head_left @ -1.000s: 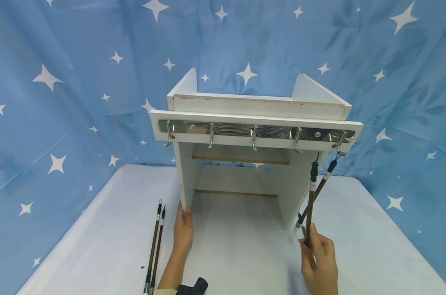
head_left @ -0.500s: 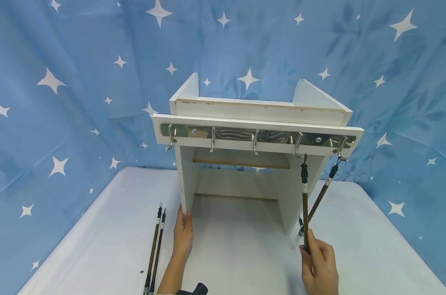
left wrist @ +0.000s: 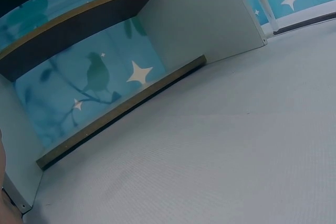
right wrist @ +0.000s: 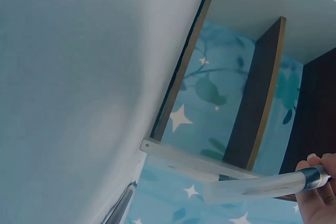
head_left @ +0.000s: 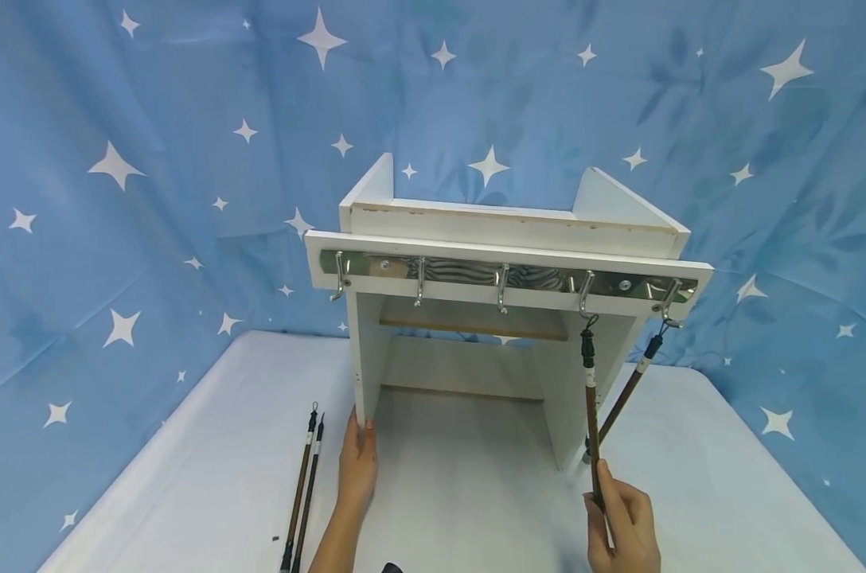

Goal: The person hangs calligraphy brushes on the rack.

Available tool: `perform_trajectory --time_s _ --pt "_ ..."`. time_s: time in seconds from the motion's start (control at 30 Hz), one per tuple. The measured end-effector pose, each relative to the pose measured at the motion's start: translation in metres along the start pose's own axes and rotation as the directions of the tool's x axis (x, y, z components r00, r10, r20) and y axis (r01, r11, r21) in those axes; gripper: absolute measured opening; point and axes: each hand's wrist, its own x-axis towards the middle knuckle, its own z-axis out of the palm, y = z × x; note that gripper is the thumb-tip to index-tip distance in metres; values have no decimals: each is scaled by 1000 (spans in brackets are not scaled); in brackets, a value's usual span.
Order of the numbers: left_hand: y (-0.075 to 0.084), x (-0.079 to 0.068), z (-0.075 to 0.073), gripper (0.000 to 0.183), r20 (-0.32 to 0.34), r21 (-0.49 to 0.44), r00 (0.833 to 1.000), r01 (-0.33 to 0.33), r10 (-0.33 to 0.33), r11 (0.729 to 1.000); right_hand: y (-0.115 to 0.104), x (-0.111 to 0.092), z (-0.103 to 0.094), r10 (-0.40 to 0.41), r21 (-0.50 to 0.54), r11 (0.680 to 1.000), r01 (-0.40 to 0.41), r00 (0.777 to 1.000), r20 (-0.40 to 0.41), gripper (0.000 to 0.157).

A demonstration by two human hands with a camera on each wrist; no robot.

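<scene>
Head view, left hand (head_left: 357, 469): raised on a slanting forearm, gripping the low front edge of the left side panel (head_left: 372, 358) of the white rack (head_left: 512, 227), with the thumb on the inner side.
Head view, right hand (head_left: 625, 517): fingertips up, thumb and fingers pinching the held brush (head_left: 593, 422) near its lower end.
Head view, held brush: almost upright, loop at the tip of the fourth hook (head_left: 585, 296); whether it is caught there, I cannot tell.
Head view, other brushes: a hanging brush (head_left: 626, 394) tilts from the end hook (head_left: 669, 298); two brushes (head_left: 299, 485) lie on the white table (head_left: 476, 493), left of the left forearm.
Left wrist view, left hand: only a sliver at the left edge, beside the panel's foot.
Right wrist view, right hand: at lower right, fingers around the silver collar (right wrist: 316, 177), clear cap (right wrist: 273, 183) pointing left.
</scene>
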Motion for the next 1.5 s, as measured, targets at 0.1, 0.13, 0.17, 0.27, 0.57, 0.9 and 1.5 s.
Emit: perform_trajectory --time_s 0.1,0.13,0.17,0.27,0.57,0.9,1.5 --pt "0 -1 0 59 -2 3 1000 0 0 1000 -2 0 -2 20 -5 1000 -20 1000 4 51" --pt "0 -1 0 59 -3 6 1000 5 -5 1000 -3 -1 -3 37 -3 999 -37 999 14 53" --pt "0 -2 0 59 -3 10 1000 7 -7 1000 -5 -1 -4 58 -2 998 -58 998 25 54" --pt "0 -3 0 58 -7 25 1000 15 -15 1000 -10 -2 -8 108 16 994 -109 992 57 55" --pt "-2 -7 0 56 -16 44 1000 26 -25 999 -13 -7 -9 169 15 985 -170 985 33 58" --pt "0 -5 2 57 -16 41 1000 27 -26 999 -15 -3 -9 147 14 989 -147 989 14 54" --pt "2 -1 0 55 -11 4 1000 -8 8 1000 -6 1 -2 -2 33 999 2 1000 -28 50"
